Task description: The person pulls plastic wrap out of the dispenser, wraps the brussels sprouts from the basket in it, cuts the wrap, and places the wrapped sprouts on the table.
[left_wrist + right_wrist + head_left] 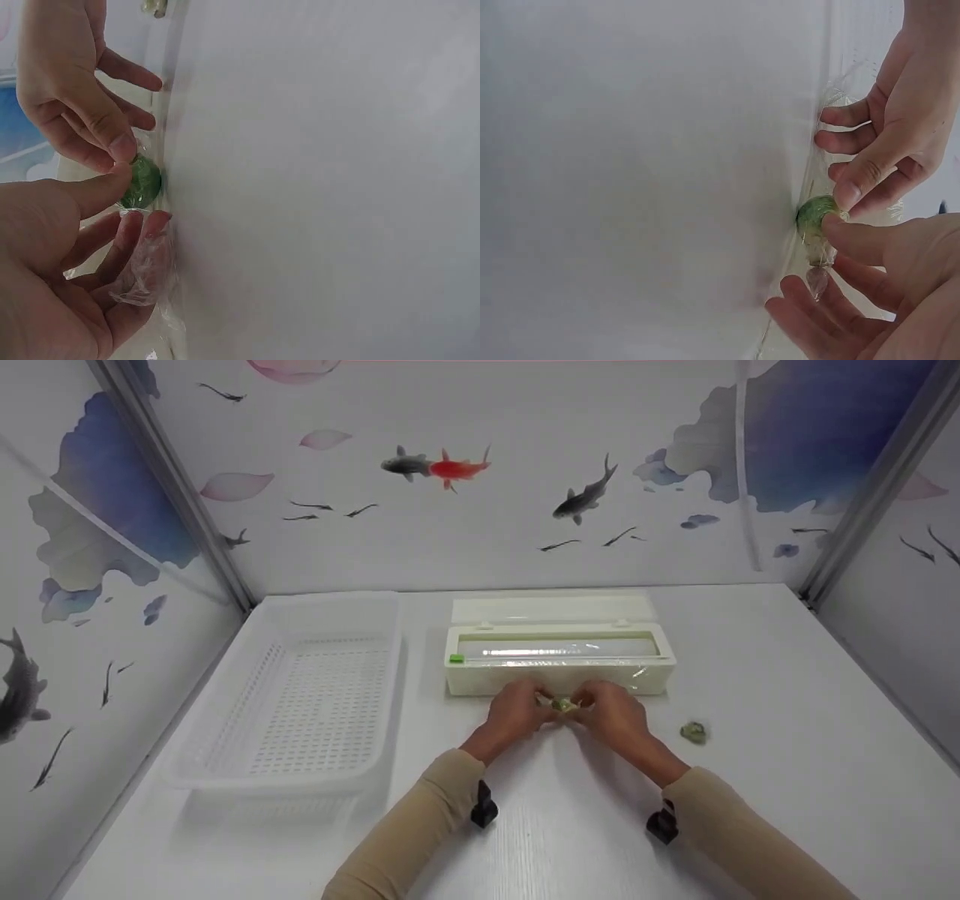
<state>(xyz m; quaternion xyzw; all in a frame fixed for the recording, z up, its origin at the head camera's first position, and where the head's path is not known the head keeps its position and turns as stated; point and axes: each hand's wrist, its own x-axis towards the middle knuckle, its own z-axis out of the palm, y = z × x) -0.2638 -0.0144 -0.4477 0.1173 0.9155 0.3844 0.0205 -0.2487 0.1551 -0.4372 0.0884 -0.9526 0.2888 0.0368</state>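
Observation:
A small round green piece (144, 184), its exact kind not clear, is wrapped in crinkled clear cling film (146, 270). My left hand (517, 707) and right hand (613, 714) meet at it, just in front of the cling film box (480, 681). Both thumbs press on the green piece, and fingers of each hand pinch it and the film around it. Loose film hangs by the left fingers in the left wrist view. The box's lid (555, 607) stands back, showing the roll (555, 648) inside. Film also clings to the box's front.
A white perforated basket (394, 697) stands on the left of the white table (787, 675). Right of my right hand lies another small green film-wrapped piece (694, 731). Printed panels (510, 547) close in the back and both sides.

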